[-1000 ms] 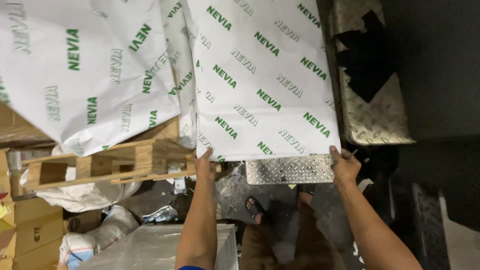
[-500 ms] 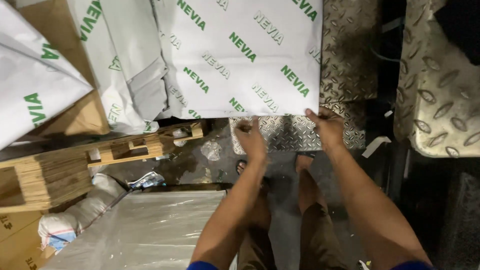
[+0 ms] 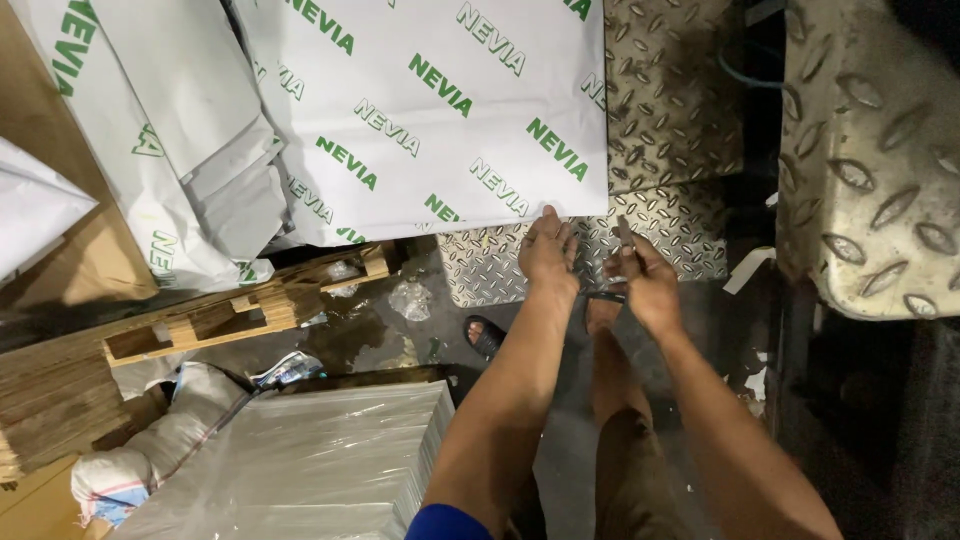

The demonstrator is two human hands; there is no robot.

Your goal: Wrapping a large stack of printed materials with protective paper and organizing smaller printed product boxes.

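Observation:
A big flat package (image 3: pixel 450 110) wrapped in white paper with green print lies on a diamond-plate metal platform (image 3: pixel 665 120). My left hand (image 3: pixel 548 250) reaches out with straight fingers, its tips at the package's lower right edge, and holds nothing. Just to its right and clear of the package, my right hand (image 3: pixel 648 282) is curled around a thin grey object (image 3: pixel 624 234) that sticks up past the fingers; what it is I cannot tell. More white wrapped packages (image 3: pixel 190 150) are stacked to the left.
A wooden pallet (image 3: pixel 235 308) lies below the packages. A plastic-wrapped stack (image 3: pixel 300 455) sits bottom centre, with a sack (image 3: pixel 140 460) and cardboard (image 3: pixel 45 400) at left. Another diamond-plate surface (image 3: pixel 870 170) stands at right. My sandalled foot (image 3: pixel 486 336) rests on the wet floor.
Both hands were gripping the package's lower edge. The right hand has come off it and drawn back, now closed on the thin object. The left hand has slackened to a touch.

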